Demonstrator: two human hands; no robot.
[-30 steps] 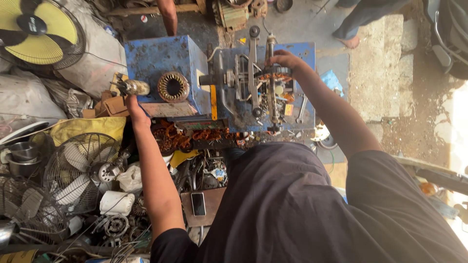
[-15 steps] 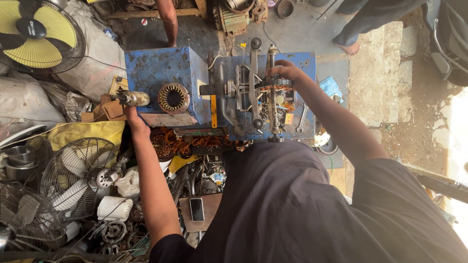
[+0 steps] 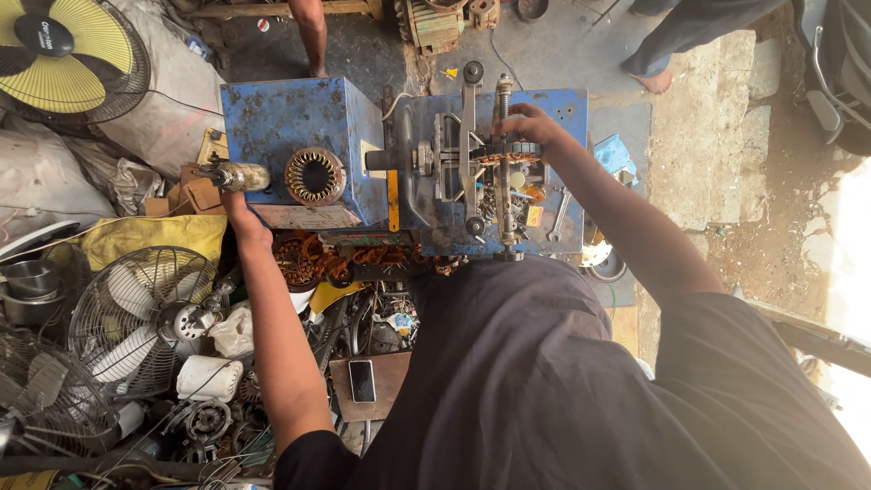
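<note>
At the bottom of the frame the person's dark shirt (image 3: 562, 390) fills the foreground. Just left of it, low centre, a dark phone (image 3: 362, 380) lies on a brown board among scrap parts, and a bare wire-caged fan (image 3: 141, 313) sits at the left edge. Further up, left of centre, the left hand (image 3: 243, 222) is closed around the end of a metal crank handle (image 3: 231, 175), beside a blue metal box (image 3: 290, 122) with a ringed stator core (image 3: 315, 176) resting on its front. Copper wire coils (image 3: 322, 259) lie heaped just below the box. Centre-top, the right hand (image 3: 526, 125) has its fingers curled onto the upper part of a grey winding machine (image 3: 467, 172). A yellow fan (image 3: 59, 54) fills the upper left corner.
</note>
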